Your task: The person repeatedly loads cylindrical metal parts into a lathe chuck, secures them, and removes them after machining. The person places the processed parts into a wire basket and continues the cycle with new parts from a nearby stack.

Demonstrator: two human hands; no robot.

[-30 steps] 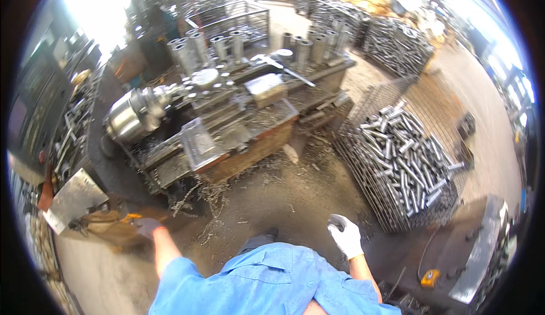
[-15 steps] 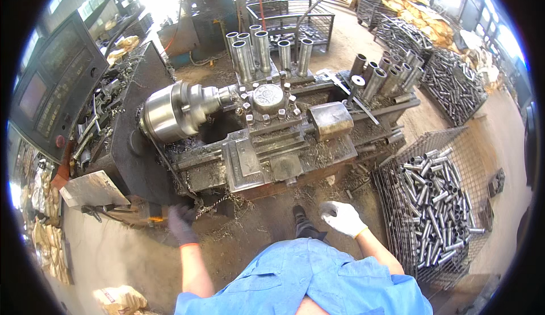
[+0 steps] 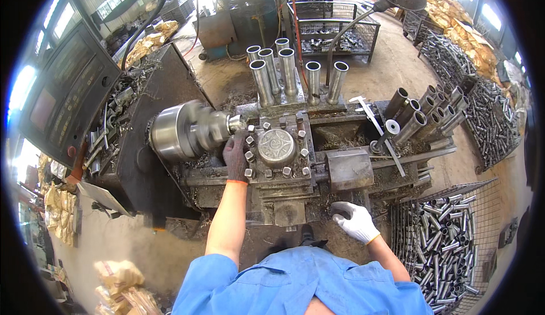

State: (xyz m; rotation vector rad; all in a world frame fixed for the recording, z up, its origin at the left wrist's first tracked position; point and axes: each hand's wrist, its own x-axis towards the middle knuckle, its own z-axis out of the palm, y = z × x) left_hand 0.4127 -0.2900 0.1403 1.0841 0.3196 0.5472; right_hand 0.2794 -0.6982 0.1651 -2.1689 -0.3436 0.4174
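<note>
My left hand (image 3: 234, 157), in a dark glove with an orange cuff, reaches up between the lathe chuck (image 3: 170, 132) and the tool post (image 3: 276, 146). Its fingertips are right by the end of a short metal tube (image 3: 236, 124) at the chuck jaws; whether they grip it is hard to make out. The jaws look smeared, as if turning. My right hand (image 3: 356, 223), in a white glove with grey fingertips, hovers at the lathe's front edge below a rounded metal block (image 3: 349, 169). Its fingers are loosely curved, thumb apart, with nothing visible between them.
Several steel tubes (image 3: 288, 71) stand upright behind the tool post, and more tubes (image 3: 417, 122) at the right end. A caliper (image 3: 372, 116) and a round-headed gauge (image 3: 392, 126) lie there. A wire basket (image 3: 482, 201) of short tubes is at right; a control panel (image 3: 68, 93) at left.
My left hand has moved up and right, from below the chuck to beside the tube's end. My right hand has moved towards the lathe's front edge. The view has shifted.
</note>
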